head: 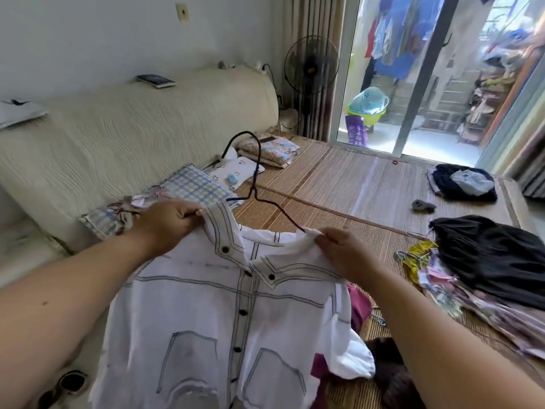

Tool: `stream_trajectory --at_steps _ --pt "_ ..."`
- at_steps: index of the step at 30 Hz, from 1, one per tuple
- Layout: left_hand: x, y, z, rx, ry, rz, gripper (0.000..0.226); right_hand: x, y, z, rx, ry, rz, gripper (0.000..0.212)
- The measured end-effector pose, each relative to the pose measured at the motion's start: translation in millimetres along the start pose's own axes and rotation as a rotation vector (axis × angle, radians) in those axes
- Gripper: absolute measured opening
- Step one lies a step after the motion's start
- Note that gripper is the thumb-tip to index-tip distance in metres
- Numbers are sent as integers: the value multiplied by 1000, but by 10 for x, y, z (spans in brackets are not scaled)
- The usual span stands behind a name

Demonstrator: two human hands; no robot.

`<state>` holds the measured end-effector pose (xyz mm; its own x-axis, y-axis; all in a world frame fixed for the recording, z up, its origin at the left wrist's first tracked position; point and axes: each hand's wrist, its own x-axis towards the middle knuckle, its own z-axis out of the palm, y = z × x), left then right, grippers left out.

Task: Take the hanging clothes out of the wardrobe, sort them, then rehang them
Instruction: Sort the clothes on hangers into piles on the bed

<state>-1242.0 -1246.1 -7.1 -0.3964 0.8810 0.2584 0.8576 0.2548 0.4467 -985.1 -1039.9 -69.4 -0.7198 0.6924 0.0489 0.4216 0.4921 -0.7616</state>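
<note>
A white shirt (212,314) with dark stitching and black buttons hangs in front of me over a woven mat. A dark wire hanger (256,178) sticks up out of its collar. My left hand (168,222) pinches the left side of the collar. My right hand (345,249) pinches the right side of the neckline, where the hanger's arm enters the cloth. A pile of clothes (489,261), black on top with patterned pieces and wire hangers under it, lies to the right.
A cream-covered sofa (118,137) runs along the left, with checked and floral folded cloths (194,184) at its foot. A standing fan (311,66) is by the curtain. Dark clothes (463,181) lie near the glass door (427,84). Maroon cloth (358,305) shows under the shirt.
</note>
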Motion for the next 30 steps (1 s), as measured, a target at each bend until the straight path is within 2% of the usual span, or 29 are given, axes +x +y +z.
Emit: stream_trajectory --at_steps 4,7,12,21,26,30 --pt "189 -251 541 -16 -153 -44 32 -36 393 189 37 -43 158 18" --pt "323 -392 1045 1 -308 -94 31 -44 724 321 50 -83 258 16" --pt "772 -454 1766 33 -463 -113 28 142 1304 374 42 -77 407 17" --pt "1886 -483 3214 75 -627 -217 25 962 2602 292 -12 -126 614 18" --pt "2243 -700 3990 296 -644 -321 28 1483 3300 585 -71 -169 659 16" --pt "2375 -892 4507 333 -709 -382 27 1781 3781 904 -108 -202 708 18"
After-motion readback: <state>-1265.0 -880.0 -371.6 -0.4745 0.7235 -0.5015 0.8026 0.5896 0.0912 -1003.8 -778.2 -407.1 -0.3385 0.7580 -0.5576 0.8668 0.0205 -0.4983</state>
